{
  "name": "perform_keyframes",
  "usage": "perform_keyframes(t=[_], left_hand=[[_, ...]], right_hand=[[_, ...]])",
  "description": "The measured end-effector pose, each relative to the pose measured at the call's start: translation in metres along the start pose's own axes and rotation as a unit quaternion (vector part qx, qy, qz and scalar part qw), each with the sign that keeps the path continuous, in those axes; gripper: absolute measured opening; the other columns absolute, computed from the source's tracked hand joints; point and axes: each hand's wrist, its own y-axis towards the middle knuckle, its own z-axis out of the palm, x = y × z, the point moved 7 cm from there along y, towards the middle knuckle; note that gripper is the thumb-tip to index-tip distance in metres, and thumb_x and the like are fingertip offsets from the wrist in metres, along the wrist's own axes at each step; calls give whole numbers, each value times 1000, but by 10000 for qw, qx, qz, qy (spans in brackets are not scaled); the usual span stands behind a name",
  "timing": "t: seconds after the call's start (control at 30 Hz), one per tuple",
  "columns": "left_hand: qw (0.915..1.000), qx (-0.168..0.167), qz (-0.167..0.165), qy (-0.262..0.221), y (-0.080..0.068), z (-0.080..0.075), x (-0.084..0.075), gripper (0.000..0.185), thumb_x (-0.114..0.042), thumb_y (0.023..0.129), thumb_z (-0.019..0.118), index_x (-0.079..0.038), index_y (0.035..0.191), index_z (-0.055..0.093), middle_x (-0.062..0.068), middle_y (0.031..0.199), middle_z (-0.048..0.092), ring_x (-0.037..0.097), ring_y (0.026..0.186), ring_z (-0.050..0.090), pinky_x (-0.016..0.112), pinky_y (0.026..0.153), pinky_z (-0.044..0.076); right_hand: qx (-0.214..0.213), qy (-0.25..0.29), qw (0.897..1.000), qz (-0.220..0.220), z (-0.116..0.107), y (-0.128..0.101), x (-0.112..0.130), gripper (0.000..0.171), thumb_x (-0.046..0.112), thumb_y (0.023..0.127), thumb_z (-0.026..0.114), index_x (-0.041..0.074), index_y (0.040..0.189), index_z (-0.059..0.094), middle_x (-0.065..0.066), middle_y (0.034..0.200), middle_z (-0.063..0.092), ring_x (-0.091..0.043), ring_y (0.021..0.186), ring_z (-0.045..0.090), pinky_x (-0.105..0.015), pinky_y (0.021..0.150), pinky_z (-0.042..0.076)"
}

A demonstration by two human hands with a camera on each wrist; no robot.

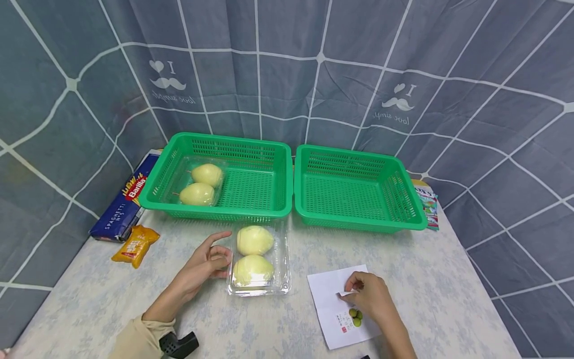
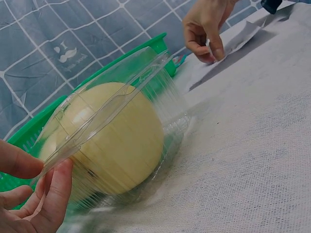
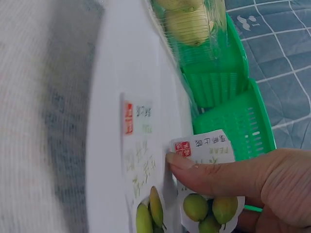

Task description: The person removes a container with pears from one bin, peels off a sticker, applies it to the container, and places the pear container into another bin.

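Observation:
A clear plastic clamshell box [image 1: 281,264] with two pale yellow pears [image 1: 254,241] stands on the table in front of the baskets. My left hand [image 1: 204,267] pinches its left edge; thumb and fingertips [image 2: 60,177] meet at the rim in the left wrist view. To the right lies a white sheet [image 1: 324,294] of stickers. Over it my right hand [image 1: 372,296] pinches a pear label [image 3: 211,143], printed with green pears and red and black writing. In the right wrist view another pear sticker [image 3: 138,150] shows on the sheet, beside the held label.
Two green baskets [image 1: 251,212] stand side by side at the back. The left one holds another clear box of two pears [image 1: 197,194]. A blue spaghetti box [image 1: 121,212] and an orange snack packet [image 1: 136,246] lie at left. A colourful packet [image 1: 429,209] shows behind the right basket.

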Motion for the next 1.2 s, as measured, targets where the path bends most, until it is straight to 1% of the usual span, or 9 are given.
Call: perform_keyframes(t=[0.17,0.27,0.57,0.7,0.8,0.87,0.93,1.07,1.2], left_hand=[[10000,9,-15,-26,-1,0,1,69,-3,96,58,-11,157,26,6,104,56,13,87,56,31,76,60],[10000,-8,-38,-18,-1,0,2,69,-4,96,58,-11,157,26,6,105,57,13,86,56,31,76,60],[10000,4,-43,-30,-2,1,4,68,-4,96,57,-11,157,26,7,106,57,14,87,57,31,76,59],[10000,-10,-48,-7,-2,2,4,68,-4,96,56,-11,156,27,8,107,57,15,88,58,30,76,59],[10000,-51,-60,1,-2,2,4,67,-3,96,56,-11,156,28,8,106,58,15,88,58,30,76,59],[10000,-63,-40,11,-2,2,3,67,-3,96,56,-11,156,28,8,106,58,16,88,59,30,76,59],[10000,-86,-14,31,-2,2,2,66,-2,95,56,-11,155,29,9,106,57,16,88,60,31,76,59],[9998,-143,78,76,-2,0,-2,67,-1,95,58,-10,155,29,13,112,54,14,89,61,33,78,61],[9985,-388,378,117,-4,-6,-12,66,0,95,59,-8,154,31,17,118,51,12,87,62,35,80,62]], right_hand=[[34,40,10000,-65,-4,-2,-1,28,17,72,90,15,71,62,7,79,71,-15,85,67,-37,79,50],[45,122,9999,-78,-5,-2,-3,28,19,74,89,14,73,61,7,80,72,-16,88,69,-36,80,50],[223,549,9981,160,0,-4,-9,27,23,80,85,12,79,60,2,75,59,-11,73,49,-20,64,38],[154,576,9981,161,0,-3,-8,22,24,83,82,13,83,63,2,76,58,-12,74,48,-21,66,37],[108,561,9983,126,0,-2,-5,15,22,86,79,14,88,67,2,79,60,-13,80,50,-25,74,40],[68,598,9982,16,0,-2,0,10,21,88,77,15,93,70,2,83,64,-12,85,54,-28,79,47],[38,701,9974,-163,0,0,8,10,18,89,76,14,97,73,1,89,69,-12,85,56,-29,79,49],[70,990,9938,-495,-2,4,27,15,16,91,74,11,105,76,-3,92,73,-9,70,54,-24,62,48],[181,1096,9897,-905,-3,9,49,17,19,95,69,12,109,77,-3,80,69,-7,63,49,-21,54,41]])
